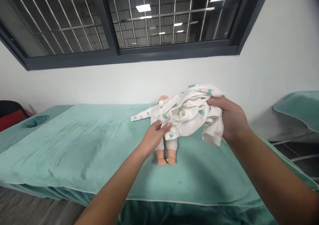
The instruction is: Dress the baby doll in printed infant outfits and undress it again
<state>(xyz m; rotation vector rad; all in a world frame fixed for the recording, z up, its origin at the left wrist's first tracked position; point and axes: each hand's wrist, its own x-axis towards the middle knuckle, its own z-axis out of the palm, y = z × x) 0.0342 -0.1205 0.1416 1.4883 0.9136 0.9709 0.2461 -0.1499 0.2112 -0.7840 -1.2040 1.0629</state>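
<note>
Infant garment and doll on a covered massage bed, viewed from the wearer's head. The white long-sleeved baby garment (190, 102), printed with small teal motifs, is bunched above and across the upper body of a baby doll (171, 154), between the person's 2 hands. The left hand (154, 137) pinches the garment's near edge between thumb and fingers, over the doll's midsection. The right hand (233, 118) grips the gathered cloth at its right end, thumb on top; a loose, blurred fold hangs beside the fingers. At left, 1 printed sleeve (140, 114) extends flat over the bed. Whether the doll's arms lie within the cloth cannot be told.

The doll lies on its back, head towards the wall (99, 85), with 2 bare feet pointing towards the person. White legwear covers the upper legs; the head is partly hidden by the garment. Beneath is the massage bed (87, 142), draped in a mint-green sheet, with an oval face opening (36, 121) near its left end. Beyond the bed, a dark-framed window (174, 50) shows metal bars (159, 19) and bright rectangular lights. At right, a mint-green covered surface (299, 109) stands near the bed.
</note>
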